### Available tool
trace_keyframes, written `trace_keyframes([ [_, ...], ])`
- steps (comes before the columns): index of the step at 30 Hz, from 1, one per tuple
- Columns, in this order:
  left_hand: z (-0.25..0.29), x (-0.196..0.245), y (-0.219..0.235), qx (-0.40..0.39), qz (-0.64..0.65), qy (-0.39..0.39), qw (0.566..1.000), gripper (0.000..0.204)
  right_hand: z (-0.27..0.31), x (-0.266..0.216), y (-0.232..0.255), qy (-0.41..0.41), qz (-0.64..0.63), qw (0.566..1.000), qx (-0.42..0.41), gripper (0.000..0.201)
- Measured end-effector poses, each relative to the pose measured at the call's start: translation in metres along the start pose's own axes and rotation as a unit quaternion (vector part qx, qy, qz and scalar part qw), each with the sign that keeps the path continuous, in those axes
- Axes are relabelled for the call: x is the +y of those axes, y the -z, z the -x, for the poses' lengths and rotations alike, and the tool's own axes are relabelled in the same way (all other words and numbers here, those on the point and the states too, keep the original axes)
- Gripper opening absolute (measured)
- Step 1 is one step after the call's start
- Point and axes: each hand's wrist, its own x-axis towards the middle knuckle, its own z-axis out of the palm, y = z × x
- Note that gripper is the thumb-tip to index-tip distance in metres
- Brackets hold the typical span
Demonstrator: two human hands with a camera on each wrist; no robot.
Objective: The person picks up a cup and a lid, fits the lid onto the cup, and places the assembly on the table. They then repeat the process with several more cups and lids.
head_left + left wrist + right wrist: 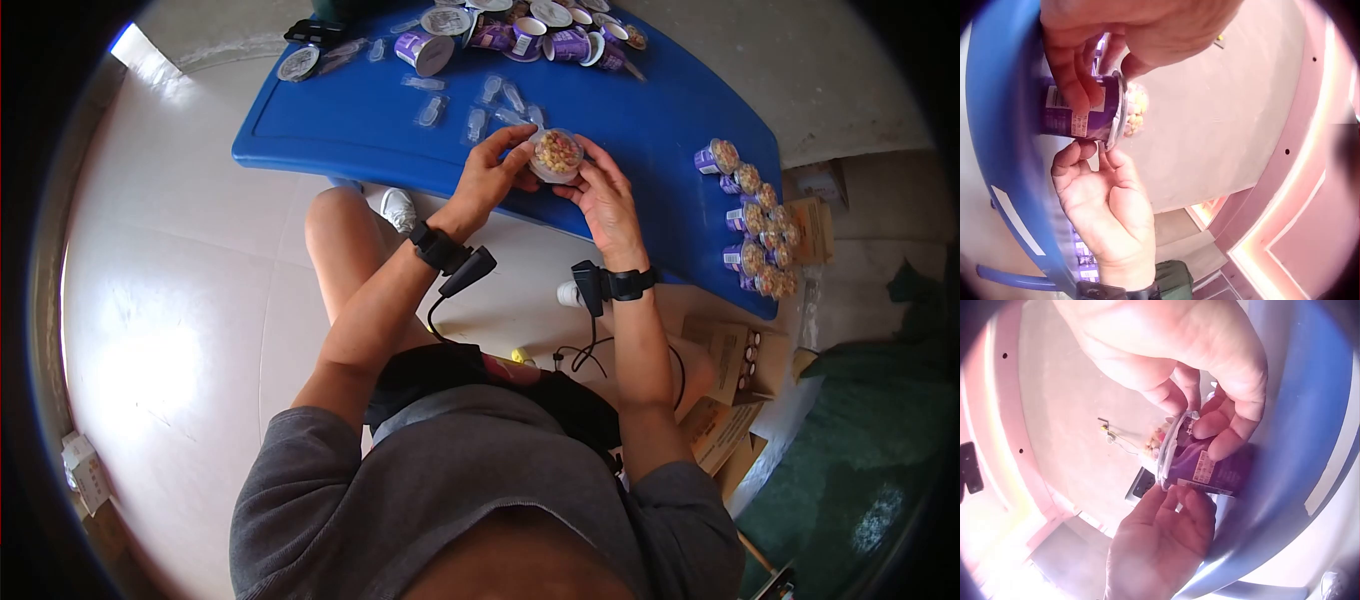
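Note:
Both hands hold one purple cup [1094, 119] at the near edge of the blue table. A clear domed lid [556, 152] tops it, with bits of pale and reddish cereal showing inside. My left hand [488, 172] grips the cup from the left, its fingers lying along the printed side in the left wrist view. From the right, my right hand [608, 203] grips the cup, fingertips at the rim and curled against the wall in the right wrist view. The cup's lid side faces up toward the head camera.
Purple cups and lids [570, 45] lie heaped at the table's far side. Several clear wrapped spoons [478, 122] are scattered left of the hands. Filled cups [752, 217] stand in rows along the right end of the blue table [340, 110]. Open cardboard boxes [735, 365] sit on the floor at right.

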Motion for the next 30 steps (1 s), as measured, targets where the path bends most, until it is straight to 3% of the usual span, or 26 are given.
trace_keyframes([
  [7, 0.002, 0.006, 0.001, -0.032, 0.006, 0.016, 0.999, 0.041, 0.003, 0.007, 0.001, 0.004, 0.011, 1.0, 0.006, 0.038],
  [15, -0.001, 0.005, 0.003, -0.063, 0.059, 0.12, 0.989, 0.044, 0.004, 0.01, -0.004, 0.018, -0.003, 1.0, 0.01, 0.037],
  [18, 0.008, 0.003, -0.003, -0.069, 0.106, 0.054, 0.99, 0.044, 0.014, 0.016, -0.01, 0.088, -0.003, 0.996, 0.013, 0.037],
  [21, 0.014, 0.009, -0.015, -0.055, 0.096, 0.06, 0.992, 0.044, 0.031, 0.012, -0.015, 0.156, 0.063, 0.985, 0.028, 0.037],
  [25, 0.018, 0.009, -0.026, -0.108, 0.088, 0.025, 0.99, 0.048, 0.041, 0.0, -0.013, 0.172, 0.074, 0.98, 0.061, 0.038],
  [27, 0.022, 0.011, -0.031, -0.141, 0.049, -0.001, 0.989, 0.05, 0.045, -0.005, -0.014, 0.118, -0.057, 0.99, 0.047, 0.041],
  [30, 0.023, 0.011, -0.033, -0.162, 0.022, -0.023, 0.986, 0.051, 0.051, -0.011, -0.008, 0.109, -0.044, 0.992, 0.049, 0.041],
])
